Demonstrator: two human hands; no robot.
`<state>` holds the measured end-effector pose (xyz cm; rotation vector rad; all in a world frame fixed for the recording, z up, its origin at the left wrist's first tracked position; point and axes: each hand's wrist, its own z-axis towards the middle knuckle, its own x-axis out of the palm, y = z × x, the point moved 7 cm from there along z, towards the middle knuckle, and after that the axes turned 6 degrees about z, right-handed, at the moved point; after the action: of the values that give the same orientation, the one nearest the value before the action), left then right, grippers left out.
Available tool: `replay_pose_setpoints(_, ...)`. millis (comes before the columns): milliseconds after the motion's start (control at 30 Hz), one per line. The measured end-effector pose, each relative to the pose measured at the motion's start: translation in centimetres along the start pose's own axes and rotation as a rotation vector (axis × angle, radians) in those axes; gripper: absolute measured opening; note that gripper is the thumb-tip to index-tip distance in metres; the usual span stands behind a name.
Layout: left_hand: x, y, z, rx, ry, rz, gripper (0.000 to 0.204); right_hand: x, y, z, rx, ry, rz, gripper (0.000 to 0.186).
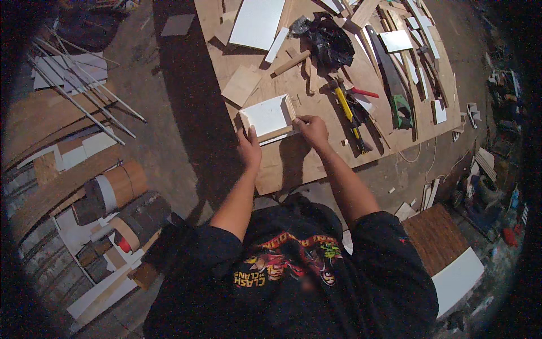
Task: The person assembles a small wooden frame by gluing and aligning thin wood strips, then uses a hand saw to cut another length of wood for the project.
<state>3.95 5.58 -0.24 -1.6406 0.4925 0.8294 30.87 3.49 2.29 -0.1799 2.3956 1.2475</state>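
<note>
Plywood worktop [282, 164] is lying cluttered under me: I'm gripping a small white-faced wooden tray [269, 117] with my left hand [249, 148] and right hand [312, 130] near its front edge; yellow-handled hammer [349, 113], handsaw [390, 79], black bag [327, 40] are crowding beyond.

- Small shallow box [269, 117]: pale raw wood rim, smooth white laminated face with a slight sheen.
- Counter [293, 164]: bare plywood, matt, scuffed and dusty.
- Black bag [329, 42]: thin crinkled plastic, glossy.
- Hand saw [389, 73]: dull grey metal blade, green plastic handle.
- Yellow-handled tool [345, 105]: smooth plastic grip.
- Offcut panel [257, 22]: white, smooth laminate.
- Veneer rolls [116, 189]: brown wood-look sheet, matt.
</note>
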Motion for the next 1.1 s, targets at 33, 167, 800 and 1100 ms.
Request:
replay_pose_setpoints(33, -0.2, 0.3, 0.3, 0.031, -0.030, 0.038, 0.044, 0.2, -0.3, 0.0, -0.002, 0.001, 0.002, 0.038)
replay_pose_setpoints(167, -1.4, 1.0, 0.7, -0.056, -0.014, -0.027, 0.047, -0.5, -1.8, 0.4, -0.094, -0.102, 0.153, 0.045)
replay_pose_setpoints(800, -1.4, -10.1, -0.2, 0.921, 0.424, 0.372, 0.048, -0.5, -2.8, -5.6, -0.299, -0.307, 0.146, 0.057)
replay_pose_setpoints(1100, 1.4, -11.0, -0.6, 0.987, 0.575, 0.379, 0.051, -1.7, 1.1, -5.1, -0.431, -0.133, -0.260, 0.062)
